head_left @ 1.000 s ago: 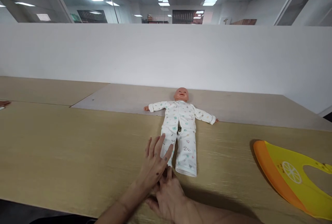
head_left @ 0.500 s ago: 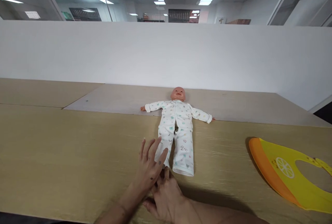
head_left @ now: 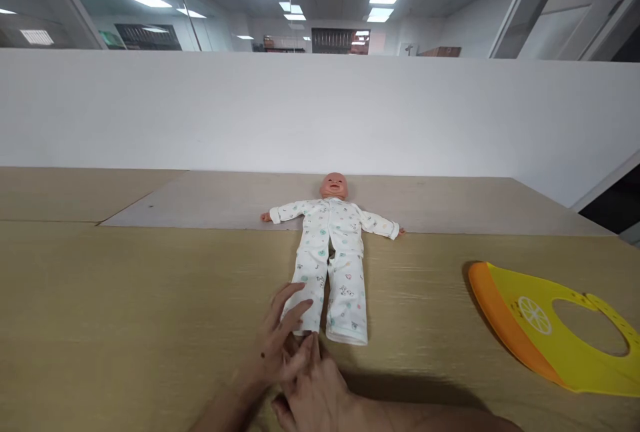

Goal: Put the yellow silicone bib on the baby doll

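A baby doll (head_left: 334,186) lies on its back with arms spread, dressed in a white printed top (head_left: 333,219) and matching trousers (head_left: 349,292). My left hand (head_left: 277,332) rests by the trouser leg on the left, its fingers apart and touching the cloth along the outer side. Close below, my right hand (head_left: 320,385) has bent fingers at that leg's cuff, which they appear to pinch; some of its fingers are hidden behind my left hand. The doll's feet do not show.
A yellow bib (head_left: 520,325) with an orange pocket and a citrus slice print lies on the table (head_left: 125,325) at the right. Behind the doll runs a pale board (head_left: 225,199) up to a white wall (head_left: 320,112) with windows above.
My left hand has shifted down and left along the trouser leg, its thumb now near my right fingers. That leg looks straighter at the cuff. The view has tilted slightly.
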The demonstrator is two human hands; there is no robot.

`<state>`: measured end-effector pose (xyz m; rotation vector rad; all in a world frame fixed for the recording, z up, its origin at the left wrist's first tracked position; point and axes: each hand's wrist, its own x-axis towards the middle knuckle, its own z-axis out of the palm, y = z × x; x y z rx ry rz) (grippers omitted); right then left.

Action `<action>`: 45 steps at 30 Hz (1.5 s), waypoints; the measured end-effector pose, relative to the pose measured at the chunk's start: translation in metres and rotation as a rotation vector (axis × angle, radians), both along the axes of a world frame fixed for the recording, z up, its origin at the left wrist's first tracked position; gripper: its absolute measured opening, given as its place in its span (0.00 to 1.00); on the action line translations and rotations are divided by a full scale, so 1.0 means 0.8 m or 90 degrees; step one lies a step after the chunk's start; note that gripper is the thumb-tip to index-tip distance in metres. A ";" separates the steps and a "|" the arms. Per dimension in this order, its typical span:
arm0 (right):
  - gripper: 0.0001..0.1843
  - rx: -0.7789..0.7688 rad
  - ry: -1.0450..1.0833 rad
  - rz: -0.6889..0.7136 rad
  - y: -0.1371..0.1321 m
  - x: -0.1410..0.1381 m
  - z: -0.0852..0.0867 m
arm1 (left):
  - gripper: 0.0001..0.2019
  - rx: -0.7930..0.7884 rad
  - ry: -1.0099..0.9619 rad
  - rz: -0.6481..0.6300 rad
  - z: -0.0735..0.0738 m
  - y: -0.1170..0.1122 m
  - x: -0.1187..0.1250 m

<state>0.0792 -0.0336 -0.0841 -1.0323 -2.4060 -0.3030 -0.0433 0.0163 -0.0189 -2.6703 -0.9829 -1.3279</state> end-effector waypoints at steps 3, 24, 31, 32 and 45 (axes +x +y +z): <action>0.30 -0.001 -0.004 -0.013 -0.003 0.000 -0.002 | 0.18 -0.051 -0.044 0.051 -0.005 0.003 -0.008; 0.32 -0.064 -0.075 0.015 0.004 -0.001 -0.010 | 0.31 -0.054 0.187 0.046 -0.019 0.020 -0.013; 0.31 -0.055 -0.072 0.000 -0.001 0.001 -0.007 | 0.12 0.064 0.251 0.012 -0.012 0.011 -0.008; 0.31 -0.039 -0.067 -0.005 -0.002 0.003 -0.006 | 0.08 0.067 0.255 0.002 -0.011 0.009 -0.006; 0.25 0.085 -0.046 -0.006 -0.008 0.010 -0.005 | 0.09 0.054 0.130 -0.066 -0.019 0.000 0.010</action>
